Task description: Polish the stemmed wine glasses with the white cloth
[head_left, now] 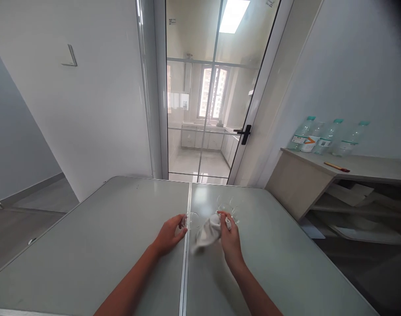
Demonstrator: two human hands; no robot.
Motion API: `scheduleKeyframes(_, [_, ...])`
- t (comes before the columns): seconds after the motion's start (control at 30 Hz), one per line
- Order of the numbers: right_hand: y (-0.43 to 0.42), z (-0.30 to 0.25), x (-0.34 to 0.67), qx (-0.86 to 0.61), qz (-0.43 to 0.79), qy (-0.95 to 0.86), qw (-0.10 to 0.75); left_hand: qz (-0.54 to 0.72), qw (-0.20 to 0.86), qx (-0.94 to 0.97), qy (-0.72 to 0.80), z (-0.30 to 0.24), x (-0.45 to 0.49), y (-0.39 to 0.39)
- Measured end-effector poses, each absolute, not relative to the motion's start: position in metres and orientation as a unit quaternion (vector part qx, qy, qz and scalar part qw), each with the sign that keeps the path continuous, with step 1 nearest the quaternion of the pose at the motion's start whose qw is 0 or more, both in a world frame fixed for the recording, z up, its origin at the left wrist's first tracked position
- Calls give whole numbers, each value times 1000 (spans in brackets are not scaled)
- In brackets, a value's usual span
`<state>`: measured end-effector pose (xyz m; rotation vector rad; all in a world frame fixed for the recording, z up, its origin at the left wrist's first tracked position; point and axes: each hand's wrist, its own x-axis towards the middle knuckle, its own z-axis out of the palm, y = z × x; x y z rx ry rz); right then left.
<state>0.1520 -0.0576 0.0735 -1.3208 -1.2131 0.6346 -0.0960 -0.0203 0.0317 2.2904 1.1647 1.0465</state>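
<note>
My left hand (170,235) is closed around a clear glass (192,219) near the middle seam of the grey folding table (104,237). Just to its right, my right hand (229,239) pinches a white cloth (207,233) that hangs between the two hands and reaches toward the glass. Two or three more clear glasses (229,207) stand on the table just beyond my right hand.
A glass sliding door (207,109) with a black handle (244,134) stands behind the table. At the right is a wooden shelf unit (319,175) with several water bottles (325,137) and a pencil-like stick (337,166) on top.
</note>
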Motion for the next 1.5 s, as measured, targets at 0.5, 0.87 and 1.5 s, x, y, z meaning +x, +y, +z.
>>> scheduleKeyframes(0.5, [-49, 48, 129, -403, 276, -743, 458, 325, 22, 862, 389, 14, -94, -15])
scheduleKeyframes(0.87, [-53, 50, 132, -391, 315, -728, 467, 333, 7, 852, 403, 17, -82, -26])
scheduleKeyframes(1.5, [-37, 47, 141, -385, 274, -758, 450, 371, 162, 800, 444, 23, -71, -32])
